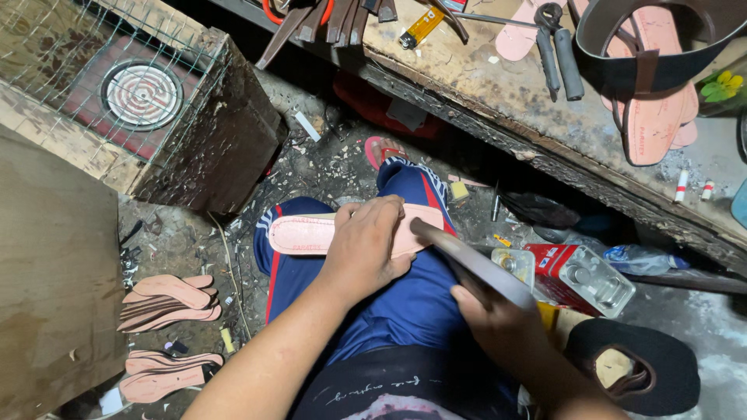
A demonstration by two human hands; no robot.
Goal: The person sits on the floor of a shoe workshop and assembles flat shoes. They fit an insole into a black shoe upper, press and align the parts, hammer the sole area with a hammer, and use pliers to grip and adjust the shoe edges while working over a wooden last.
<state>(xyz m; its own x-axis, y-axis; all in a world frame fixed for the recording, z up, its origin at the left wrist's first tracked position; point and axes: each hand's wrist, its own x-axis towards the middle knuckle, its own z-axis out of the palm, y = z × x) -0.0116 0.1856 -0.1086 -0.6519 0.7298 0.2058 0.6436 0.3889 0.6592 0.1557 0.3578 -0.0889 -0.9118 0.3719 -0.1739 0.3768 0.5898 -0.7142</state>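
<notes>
My left hand (366, 247) grips a pink shoe insole (307, 233) and presses it flat across my lap, over blue trousers with red and white stripes. My right hand (498, 319) holds a broad grey blade (467, 260) by its lower end. The blade's tip touches the right edge of the insole, just beside my left fingers.
Stacks of pink soles (167, 302) lie on the littered floor at left, beside a wooden box (210, 148) with wire mesh. A worn workbench (498, 101) at top holds tools, pliers (559, 54) and sandals (654, 101). A red tin (580, 276) and a black sandal (642, 365) sit at right.
</notes>
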